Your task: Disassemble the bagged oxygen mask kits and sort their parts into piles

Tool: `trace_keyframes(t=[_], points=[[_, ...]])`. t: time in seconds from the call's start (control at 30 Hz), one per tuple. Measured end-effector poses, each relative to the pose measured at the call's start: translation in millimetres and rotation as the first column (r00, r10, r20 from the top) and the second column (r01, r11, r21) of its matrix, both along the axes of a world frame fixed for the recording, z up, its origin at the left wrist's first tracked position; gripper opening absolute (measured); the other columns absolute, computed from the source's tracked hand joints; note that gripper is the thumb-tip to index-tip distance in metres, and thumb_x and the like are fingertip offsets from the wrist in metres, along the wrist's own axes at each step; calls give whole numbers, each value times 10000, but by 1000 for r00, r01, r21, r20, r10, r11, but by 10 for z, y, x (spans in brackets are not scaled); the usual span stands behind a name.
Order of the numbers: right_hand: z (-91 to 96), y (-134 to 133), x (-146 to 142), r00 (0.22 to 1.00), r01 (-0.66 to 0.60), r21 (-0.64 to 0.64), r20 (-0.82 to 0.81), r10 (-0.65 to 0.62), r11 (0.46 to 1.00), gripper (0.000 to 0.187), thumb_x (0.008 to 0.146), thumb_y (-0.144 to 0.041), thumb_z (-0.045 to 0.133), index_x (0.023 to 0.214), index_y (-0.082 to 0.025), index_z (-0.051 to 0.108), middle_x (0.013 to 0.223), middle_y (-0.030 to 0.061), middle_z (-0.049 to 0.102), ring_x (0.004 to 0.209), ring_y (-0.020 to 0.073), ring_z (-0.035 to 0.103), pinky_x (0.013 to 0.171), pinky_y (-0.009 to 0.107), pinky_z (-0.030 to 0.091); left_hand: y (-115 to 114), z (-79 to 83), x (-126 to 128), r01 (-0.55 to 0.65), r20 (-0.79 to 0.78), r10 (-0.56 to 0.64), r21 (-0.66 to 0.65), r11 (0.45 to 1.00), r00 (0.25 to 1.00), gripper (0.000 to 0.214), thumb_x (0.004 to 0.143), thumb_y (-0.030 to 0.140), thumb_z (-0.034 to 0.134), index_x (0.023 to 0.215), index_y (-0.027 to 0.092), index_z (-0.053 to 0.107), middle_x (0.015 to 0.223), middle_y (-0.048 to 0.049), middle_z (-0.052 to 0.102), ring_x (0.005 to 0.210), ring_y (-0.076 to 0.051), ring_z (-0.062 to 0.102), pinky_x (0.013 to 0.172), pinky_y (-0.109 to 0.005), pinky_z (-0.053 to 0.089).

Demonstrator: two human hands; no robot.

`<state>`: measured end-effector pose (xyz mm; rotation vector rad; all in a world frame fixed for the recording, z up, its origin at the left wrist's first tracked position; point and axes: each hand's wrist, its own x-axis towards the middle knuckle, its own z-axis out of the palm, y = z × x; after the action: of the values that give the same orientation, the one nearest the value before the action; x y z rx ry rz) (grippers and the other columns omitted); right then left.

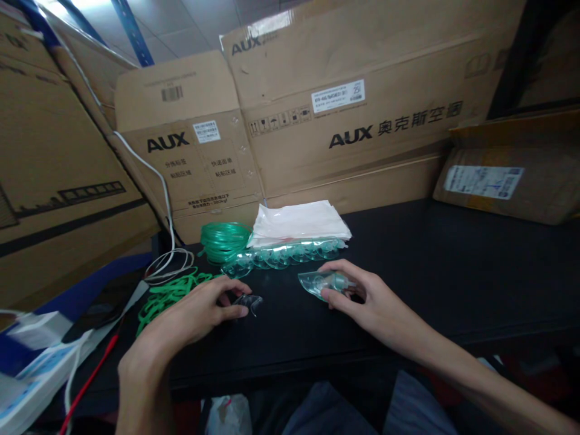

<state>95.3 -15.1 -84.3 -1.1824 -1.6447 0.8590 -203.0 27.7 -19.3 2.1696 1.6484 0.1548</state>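
My right hand (pixel 357 287) is closed around a clear green-tinted oxygen mask (pixel 316 283), its connector end towards the palm and its wide cup pointing left. To the left, my left hand (pixel 212 302) pinches a small see-through curved piece (pixel 250 299) between thumb and fingers, just above the black table. What exactly this piece is I cannot make out. Behind both hands, several similar masks (pixel 283 257) lie nested in a row. A coil of green clear tubing (pixel 223 240) sits at the left end of that row. Loose green elastic straps (pixel 167 296) are heaped beside my left forearm.
A stack of white sheets or bags (pixel 299 223) lies behind the masks. Large cardboard boxes (pixel 290 163) wall off the back, and a smaller carton (pixel 507 175) stands at the right. A white power strip (pixel 40 374) with cables runs along the left edge of the black table (pixel 408 266).
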Motion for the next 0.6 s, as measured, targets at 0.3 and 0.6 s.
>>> trace_keyframes(t=[0.3, 0.6], points=[[21, -9, 3, 1000, 3, 1, 12, -3, 1000, 334, 891, -435, 638, 1156, -231, 639, 824, 11, 667, 754, 201, 638, 686, 311, 479, -21, 30, 123, 7, 9, -8, 114, 993, 1000, 520, 903, 621, 511, 1248, 285, 707, 1283, -42, 709, 1199, -292, 631, 1052, -362, 461], [11, -2, -8, 1000, -1, 2, 14, 1, 1000, 328, 885, -432, 638, 1141, -228, 642, 820, 12, 655, 734, 191, 604, 669, 302, 461, 34, -59, 177, 85, 65, -90, 79, 993, 994, 374, 842, 483, 627, 1133, 271, 730, 1144, -27, 726, 1039, -226, 670, 906, -294, 514]])
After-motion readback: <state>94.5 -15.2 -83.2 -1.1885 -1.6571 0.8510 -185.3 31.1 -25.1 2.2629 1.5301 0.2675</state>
